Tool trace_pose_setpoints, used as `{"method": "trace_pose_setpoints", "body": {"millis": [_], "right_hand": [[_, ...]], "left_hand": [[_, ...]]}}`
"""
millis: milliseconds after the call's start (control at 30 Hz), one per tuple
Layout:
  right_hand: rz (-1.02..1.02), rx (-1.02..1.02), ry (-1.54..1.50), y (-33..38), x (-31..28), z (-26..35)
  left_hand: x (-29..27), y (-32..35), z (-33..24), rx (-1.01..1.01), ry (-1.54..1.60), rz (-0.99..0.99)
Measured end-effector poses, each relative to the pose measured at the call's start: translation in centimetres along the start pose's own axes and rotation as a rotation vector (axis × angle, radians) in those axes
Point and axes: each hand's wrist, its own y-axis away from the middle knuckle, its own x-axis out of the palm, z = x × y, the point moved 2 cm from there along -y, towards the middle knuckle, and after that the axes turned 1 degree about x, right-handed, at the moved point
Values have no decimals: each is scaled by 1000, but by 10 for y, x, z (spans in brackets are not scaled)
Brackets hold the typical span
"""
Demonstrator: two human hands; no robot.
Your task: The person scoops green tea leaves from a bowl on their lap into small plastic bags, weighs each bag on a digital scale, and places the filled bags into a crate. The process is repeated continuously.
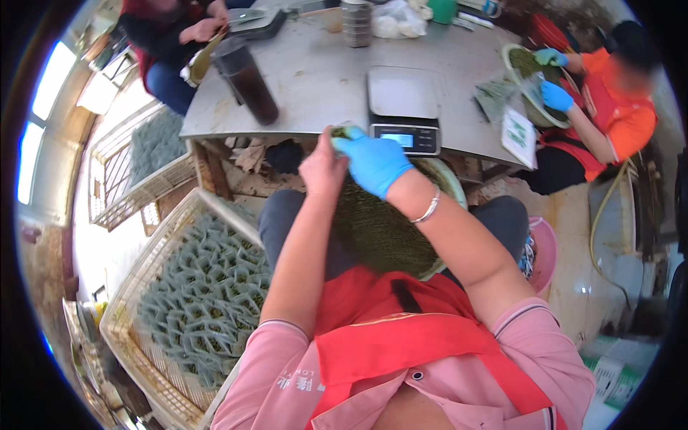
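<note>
Both of my hands meet over the near edge of the table, just left of the digital scale (404,107). Bare and closed, my left hand (324,166) grips a small bag (340,132) with green loose material at its mouth. My right hand (376,163), in a blue glove, has its fingers pressed together at the same bag; its fingertips are partly hidden. Below them, between my knees, rests a wide basin (450,183) filled with dark green, tea-like leaf (383,229). The scale's platform is bare and its display is lit.
A plastic crate (132,304) of several small filled bags (204,294) stands at my left, another crate (107,204) behind it. On the metal table (315,79) are a dark tumbler (247,82) and a jar (356,23). Two co-workers sit across and right; a pink bucket (546,251) is by my right knee.
</note>
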Motion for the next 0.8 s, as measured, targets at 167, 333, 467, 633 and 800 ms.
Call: {"method": "trace_pose_setpoints", "body": {"millis": [167, 333, 467, 633, 800], "right_hand": [[134, 115, 48, -6, 29, -9], [14, -87, -694, 22, -17, -37], [-379, 521, -1161, 58, -67, -129], [-850, 893, -1439, 65, -82, -294], [-764, 868, -1485, 48, -71, -342]], "left_hand": [[0, 3, -5, 154, -54, 6], [-17, 1, -19, -63, 43, 109], [-6, 1, 5, -238, 421, 14], [3, -5, 14, -290, 826, -24], [-1, -5, 18, -341, 683, -23]]}}
